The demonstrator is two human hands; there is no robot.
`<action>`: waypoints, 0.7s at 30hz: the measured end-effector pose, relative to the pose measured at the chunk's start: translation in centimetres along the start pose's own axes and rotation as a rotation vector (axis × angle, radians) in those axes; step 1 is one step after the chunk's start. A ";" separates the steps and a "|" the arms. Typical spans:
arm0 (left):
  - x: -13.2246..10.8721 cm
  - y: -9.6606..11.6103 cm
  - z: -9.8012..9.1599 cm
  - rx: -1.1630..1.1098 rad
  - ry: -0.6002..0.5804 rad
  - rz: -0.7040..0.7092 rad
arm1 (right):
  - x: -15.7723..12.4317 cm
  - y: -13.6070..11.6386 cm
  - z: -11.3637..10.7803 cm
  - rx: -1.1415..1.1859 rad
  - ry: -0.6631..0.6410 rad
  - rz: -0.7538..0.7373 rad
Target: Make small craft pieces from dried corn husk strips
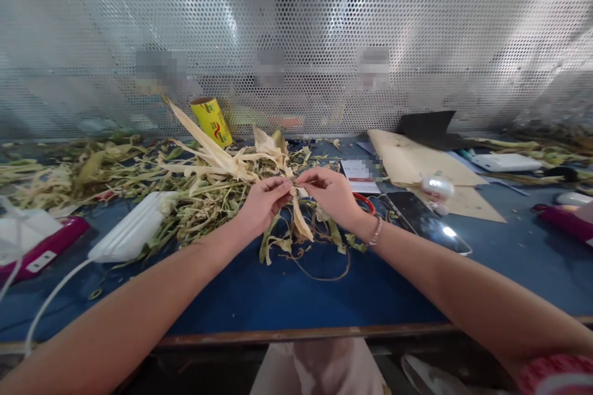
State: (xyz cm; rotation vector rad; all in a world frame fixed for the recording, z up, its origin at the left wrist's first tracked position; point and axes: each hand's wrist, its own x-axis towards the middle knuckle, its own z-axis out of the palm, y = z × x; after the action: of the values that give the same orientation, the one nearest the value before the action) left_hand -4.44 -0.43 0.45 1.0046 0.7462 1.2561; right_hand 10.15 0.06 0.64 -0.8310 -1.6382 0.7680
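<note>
Fingertips of my left hand point(270, 196) and my right hand point(330, 190) meet at the middle of the table, both pinching a pale dried leaf piece point(302, 222) that hangs down between them. Its upper part spreads above my fingers into cream, husk-like leaves point(271, 148). The exact spot that the fingertips grip is too small to make out. Just left of my left hand lies a tangled heap of dried green and straw-coloured stalks point(208, 203). Below my hands, loose leaf scraps and a thin brown strand point(324, 279) rest on the blue table point(296, 308).
A yellow tube point(212, 121) leans behind the heap. White power strip point(134, 226) with a cord lies left. To the right are a phone point(424, 219), a red ring-shaped handle point(364, 202), brown paper point(417, 160) and a white device point(507, 163). A perforated metal panel point(296, 24) stands behind.
</note>
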 end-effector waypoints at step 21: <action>0.5 0.3 -0.5 -0.017 0.156 0.095 | 1.0 -0.5 -2.4 -0.594 -0.242 0.037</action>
State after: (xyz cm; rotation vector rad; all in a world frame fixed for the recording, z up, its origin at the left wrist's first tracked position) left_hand -4.95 0.13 0.54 0.9449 0.8142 1.4337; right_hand 12.24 0.80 2.02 -1.2184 -2.1172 0.4115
